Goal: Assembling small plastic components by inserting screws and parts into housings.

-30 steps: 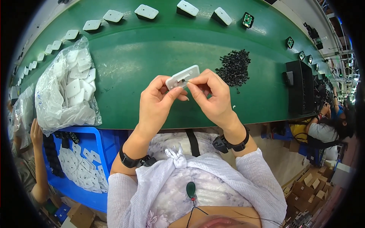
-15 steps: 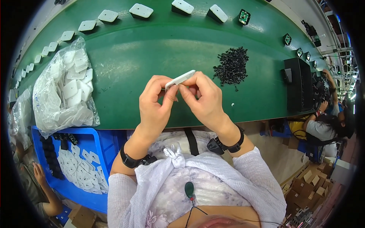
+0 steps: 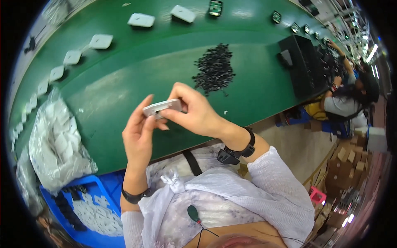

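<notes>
My right hand [image 3: 194, 109] grips a white plastic cover [image 3: 168, 105] with rounded corners, its thumb pressed against the near side. Around the cover's left end are the fingers of my left hand [image 3: 138, 132], closed loosely with the thumb below the edge. A small dark spot shows at the cover beside my right thumb tip; what it is, I cannot make out. Beyond my hands on the green table [image 3: 136, 78] lies a heap of small black parts [image 3: 215, 68]. A clear plastic bag [image 3: 58, 142] of white covers sits to the left.
A row of white-topped units [image 3: 101, 41] curves along the far side, continuing right as units with green circuit boards [image 3: 215, 8]. At lower left a blue bin [image 3: 93, 182] holds white and black pieces. A black box [image 3: 300, 62] stands at right, near another person [image 3: 349, 97].
The view has swung, shifting the table scene left and tilting it. The cover has turned more level, its near side now showing. My left hand's grip has loosened, with its index finger raised.
</notes>
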